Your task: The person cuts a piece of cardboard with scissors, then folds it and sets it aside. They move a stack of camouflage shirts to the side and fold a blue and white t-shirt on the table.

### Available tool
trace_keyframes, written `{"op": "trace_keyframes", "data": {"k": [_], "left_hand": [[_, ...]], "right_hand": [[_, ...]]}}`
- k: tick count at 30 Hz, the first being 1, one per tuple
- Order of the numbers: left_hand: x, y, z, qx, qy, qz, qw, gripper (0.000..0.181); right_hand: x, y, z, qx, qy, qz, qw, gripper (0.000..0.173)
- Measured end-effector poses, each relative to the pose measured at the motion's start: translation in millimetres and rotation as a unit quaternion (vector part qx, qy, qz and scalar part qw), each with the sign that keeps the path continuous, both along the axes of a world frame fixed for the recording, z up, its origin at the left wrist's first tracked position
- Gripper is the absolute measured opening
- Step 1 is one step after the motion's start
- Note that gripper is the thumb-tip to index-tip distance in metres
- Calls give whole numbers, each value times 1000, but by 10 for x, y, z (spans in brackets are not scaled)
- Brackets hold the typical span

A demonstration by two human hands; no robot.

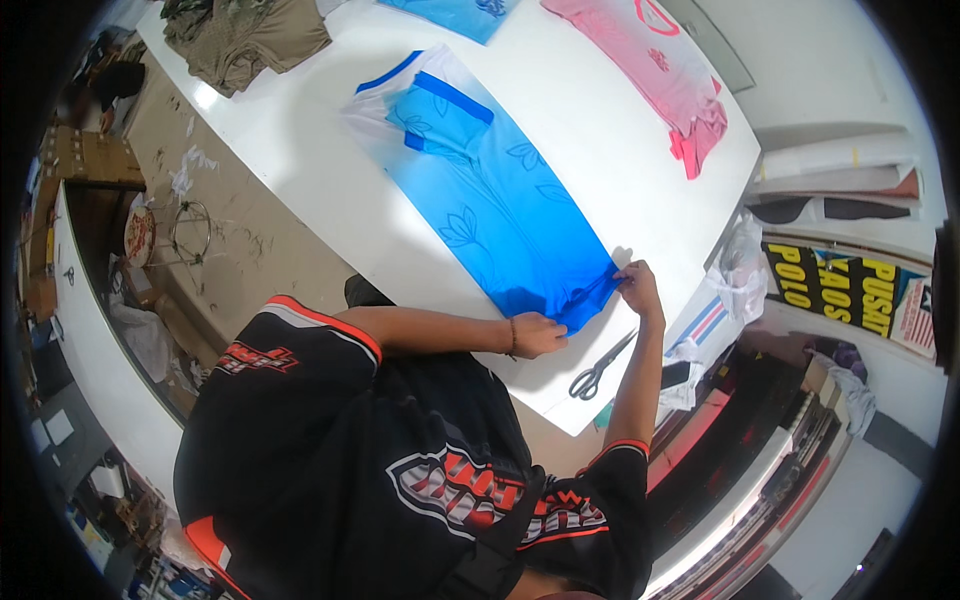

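A blue shirt [495, 217] fading to white, with leaf outlines, lies partly folded along the white table [300, 191]. One sleeve with dark blue trim is folded inward over the body. My left hand [538, 335], a bracelet on its wrist, grips the dark blue near end of the garment. At the right corner of that same end, my right hand [637, 289] pinches the fabric between thumb and fingers. Black-handled scissors [600, 367] rest on the table just below my right hand, apart from it.
Farther along the table lie a pink shirt [660, 75], another blue garment [457, 15] and brown-green clothing [244, 41]. Plastic bags [739, 259] and fabric rolls [832, 161] stand by the right edge. A metal-legged stool [140, 236] is on the floor at left. A person [112, 86] is in the far left.
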State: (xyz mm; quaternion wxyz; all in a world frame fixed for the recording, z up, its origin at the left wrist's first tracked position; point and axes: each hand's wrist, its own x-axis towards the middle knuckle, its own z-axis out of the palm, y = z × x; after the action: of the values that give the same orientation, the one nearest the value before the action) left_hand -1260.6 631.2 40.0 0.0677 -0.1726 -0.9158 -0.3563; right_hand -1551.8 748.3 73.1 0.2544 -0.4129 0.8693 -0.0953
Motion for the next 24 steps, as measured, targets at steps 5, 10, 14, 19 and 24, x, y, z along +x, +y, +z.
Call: {"op": "trace_keyframes", "data": {"k": [5,10,14,19,24], "left_hand": [[302,-776,301,187,75,157,967,10],[726,-2041,732,297,95,332,890,11],[1095,-3090,776,338,105,468,810,18],[1347,-4300,60,352,49,600,717,26],[1386,-4772,-124,311,-62,608,728,25]], "right_hand": [[4,-585,225,-137,-146,-25,979,25],[203,-2044,649,-216,-266,-25,939,18],[485,-3551,809,-237,-264,0,935,22],[692,-5163,314,-217,-273,30,937,22],[637,-5605,-446,-141,-188,-4,972,21]]}}
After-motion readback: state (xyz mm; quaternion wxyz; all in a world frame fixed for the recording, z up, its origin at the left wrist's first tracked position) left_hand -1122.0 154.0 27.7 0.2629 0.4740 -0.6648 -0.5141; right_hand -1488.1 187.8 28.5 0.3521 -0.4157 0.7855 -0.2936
